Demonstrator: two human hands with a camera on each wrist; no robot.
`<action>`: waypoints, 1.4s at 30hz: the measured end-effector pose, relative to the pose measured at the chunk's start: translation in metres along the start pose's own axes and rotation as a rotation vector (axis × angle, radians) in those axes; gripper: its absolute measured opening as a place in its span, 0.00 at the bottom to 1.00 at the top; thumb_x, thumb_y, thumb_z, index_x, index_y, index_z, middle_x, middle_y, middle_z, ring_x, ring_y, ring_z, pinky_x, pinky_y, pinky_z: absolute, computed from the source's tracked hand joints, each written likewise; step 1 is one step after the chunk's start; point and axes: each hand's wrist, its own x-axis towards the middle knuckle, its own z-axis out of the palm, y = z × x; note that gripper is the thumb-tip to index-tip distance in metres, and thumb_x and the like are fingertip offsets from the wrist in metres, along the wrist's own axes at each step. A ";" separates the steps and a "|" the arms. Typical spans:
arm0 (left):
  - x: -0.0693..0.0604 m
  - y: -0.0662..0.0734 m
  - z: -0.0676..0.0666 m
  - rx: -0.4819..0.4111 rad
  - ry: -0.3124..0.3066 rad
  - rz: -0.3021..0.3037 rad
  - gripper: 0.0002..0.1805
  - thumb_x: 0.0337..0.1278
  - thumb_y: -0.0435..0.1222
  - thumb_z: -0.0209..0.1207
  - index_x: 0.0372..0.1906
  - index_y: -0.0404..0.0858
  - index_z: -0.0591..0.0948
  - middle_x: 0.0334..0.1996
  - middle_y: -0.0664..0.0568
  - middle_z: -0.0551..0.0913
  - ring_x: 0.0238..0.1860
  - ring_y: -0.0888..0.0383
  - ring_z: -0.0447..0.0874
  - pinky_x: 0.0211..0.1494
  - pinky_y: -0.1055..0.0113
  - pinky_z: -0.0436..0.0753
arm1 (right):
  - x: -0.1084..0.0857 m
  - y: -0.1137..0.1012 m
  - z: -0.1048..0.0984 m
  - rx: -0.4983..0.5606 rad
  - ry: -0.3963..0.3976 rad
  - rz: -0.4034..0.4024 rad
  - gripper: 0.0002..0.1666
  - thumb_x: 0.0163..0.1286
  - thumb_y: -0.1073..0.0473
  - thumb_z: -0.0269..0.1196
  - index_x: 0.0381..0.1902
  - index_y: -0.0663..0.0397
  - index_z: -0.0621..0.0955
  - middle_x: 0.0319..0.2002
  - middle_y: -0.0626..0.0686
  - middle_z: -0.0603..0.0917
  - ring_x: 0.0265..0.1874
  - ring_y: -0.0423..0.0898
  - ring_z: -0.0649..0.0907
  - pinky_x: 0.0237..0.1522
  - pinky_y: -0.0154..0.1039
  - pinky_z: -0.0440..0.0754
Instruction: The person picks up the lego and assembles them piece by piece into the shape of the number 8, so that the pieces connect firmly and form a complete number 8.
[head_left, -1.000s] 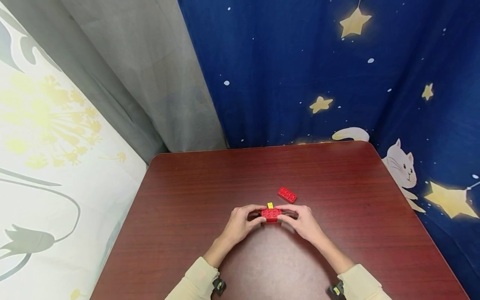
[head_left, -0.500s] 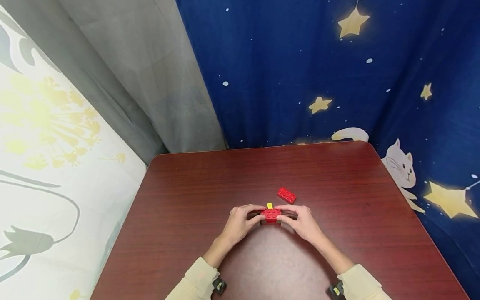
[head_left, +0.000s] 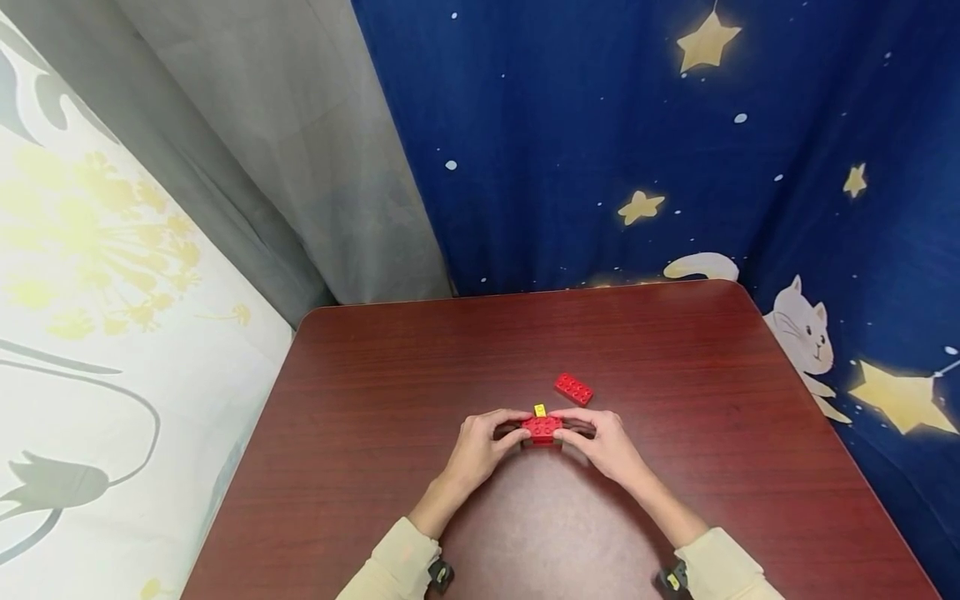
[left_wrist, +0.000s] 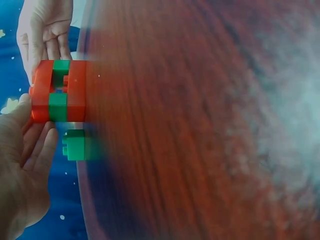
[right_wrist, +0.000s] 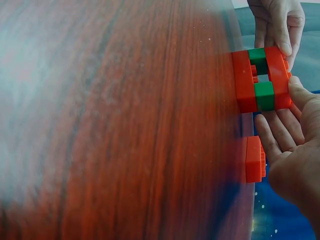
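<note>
Two red bricks with green bricks (left_wrist: 58,107) (right_wrist: 264,96) between them form a stack. Its studded red top (head_left: 542,429) shows in the head view, and a gap shows between the green bricks in both wrist views. My left hand (head_left: 477,450) (left_wrist: 22,165) grips the stack's left end, thumb on the near side and fingers beyond. My right hand (head_left: 609,448) (right_wrist: 300,150) grips the right end in the same way. A small yellow piece (head_left: 540,410) shows just behind the stack.
A loose red brick (head_left: 573,389) (right_wrist: 253,159) lies on the brown table (head_left: 420,358), behind and right of the stack. In the left wrist view, a separate green brick (left_wrist: 75,145) stands near the stack. Curtains (head_left: 562,150) hang behind the table.
</note>
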 end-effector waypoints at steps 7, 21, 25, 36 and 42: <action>0.001 0.000 0.003 -0.008 -0.006 0.006 0.16 0.63 0.41 0.74 0.55 0.45 0.91 0.48 0.56 0.92 0.47 0.64 0.90 0.48 0.67 0.88 | -0.001 0.003 -0.003 -0.020 0.005 0.000 0.18 0.67 0.62 0.76 0.54 0.54 0.91 0.46 0.51 0.92 0.43 0.42 0.91 0.43 0.34 0.88; 0.001 0.000 0.002 0.057 -0.019 0.022 0.19 0.64 0.44 0.73 0.58 0.47 0.90 0.52 0.56 0.91 0.52 0.62 0.89 0.53 0.62 0.88 | -0.001 0.001 -0.004 -0.026 -0.001 0.016 0.19 0.68 0.59 0.77 0.56 0.51 0.90 0.47 0.49 0.92 0.46 0.45 0.91 0.45 0.36 0.88; 0.000 -0.001 -0.003 0.071 -0.036 0.050 0.20 0.63 0.42 0.74 0.59 0.45 0.90 0.54 0.53 0.90 0.56 0.59 0.89 0.57 0.59 0.87 | -0.001 0.000 -0.002 -0.021 -0.005 0.028 0.18 0.68 0.60 0.77 0.56 0.52 0.90 0.46 0.51 0.92 0.45 0.44 0.91 0.45 0.36 0.88; 0.002 -0.009 -0.016 0.072 -0.043 0.052 0.25 0.62 0.43 0.75 0.61 0.39 0.88 0.55 0.52 0.90 0.54 0.56 0.90 0.55 0.57 0.88 | -0.001 0.000 0.000 -0.015 -0.010 0.036 0.19 0.68 0.58 0.76 0.56 0.51 0.90 0.46 0.49 0.93 0.43 0.42 0.91 0.43 0.36 0.89; 0.004 -0.016 -0.019 0.111 0.019 0.044 0.24 0.62 0.43 0.75 0.61 0.39 0.88 0.54 0.53 0.90 0.54 0.57 0.90 0.55 0.56 0.88 | -0.002 -0.001 0.001 -0.020 -0.008 0.045 0.18 0.68 0.58 0.76 0.56 0.50 0.90 0.45 0.49 0.93 0.43 0.42 0.91 0.44 0.36 0.88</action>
